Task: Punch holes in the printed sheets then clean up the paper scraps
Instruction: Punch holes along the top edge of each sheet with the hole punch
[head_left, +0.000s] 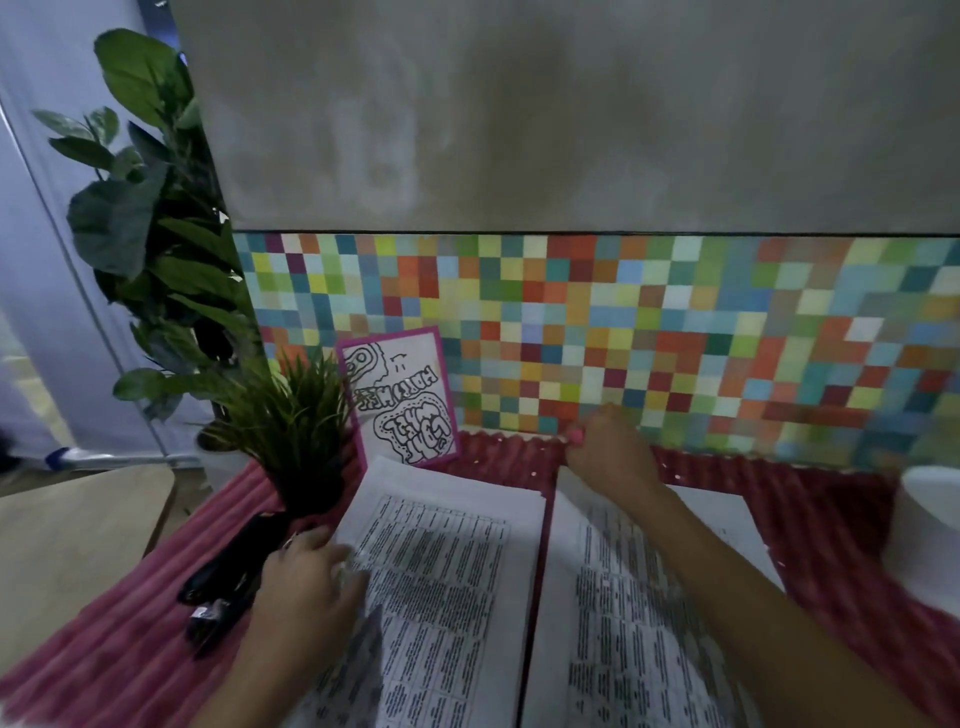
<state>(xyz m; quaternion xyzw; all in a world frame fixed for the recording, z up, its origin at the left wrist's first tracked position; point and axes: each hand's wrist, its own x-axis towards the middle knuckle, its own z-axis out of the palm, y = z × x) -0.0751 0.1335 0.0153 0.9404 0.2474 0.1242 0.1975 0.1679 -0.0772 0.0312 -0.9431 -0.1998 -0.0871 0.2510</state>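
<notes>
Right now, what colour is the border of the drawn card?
The card has a pink border; head view.

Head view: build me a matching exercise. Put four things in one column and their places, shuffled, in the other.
Things:
1. hole punch
2. doodle card
3. left hand
4. right hand

Places:
A. at the far edge of the red cloth, by the mosaic wall
B. on the left stack of printed sheets
C. leaning against the mosaic wall
D. lying on the red cloth, left of the printed sheets

Pairs: 1-D, 2-C, 3-B, 4-A
</notes>
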